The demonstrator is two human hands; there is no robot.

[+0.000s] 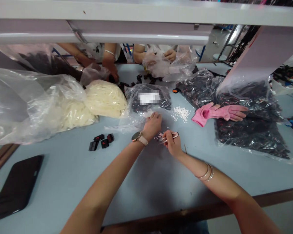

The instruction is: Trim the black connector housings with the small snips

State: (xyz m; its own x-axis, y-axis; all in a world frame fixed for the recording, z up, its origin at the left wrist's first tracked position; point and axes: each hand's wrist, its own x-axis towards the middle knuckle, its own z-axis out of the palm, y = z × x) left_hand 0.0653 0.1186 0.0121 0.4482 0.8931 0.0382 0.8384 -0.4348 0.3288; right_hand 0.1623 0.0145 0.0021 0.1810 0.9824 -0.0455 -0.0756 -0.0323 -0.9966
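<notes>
My left hand (pixel 153 125), with a watch at the wrist, lies on the near edge of a clear plastic bag (pixel 150 103) of black parts. Its fingers stretch forward on the plastic; the thumb is hidden. Metal tweezers (pixel 175 134) are held in my right hand (pixel 173 143), tips pointing left. Beside those tips a small scatter of tiny white pieces (pixel 160 135) lies on the table. A bigger pile of the same white pieces (pixel 182 113) sits farther back, right of the bag. Several black connector housings (pixel 104 143), some with red parts, lie to the left.
Bags of cream-coloured pieces (pixel 106 99) stand at the left, bags of dark parts (pixel 251 138) at the right. A pink glove (pixel 219 113) lies on these. A black phone-like slab (pixel 16 187) rests front left. Across the table, co-workers' hands handle plastic bags below a white shelf (pixel 146 12).
</notes>
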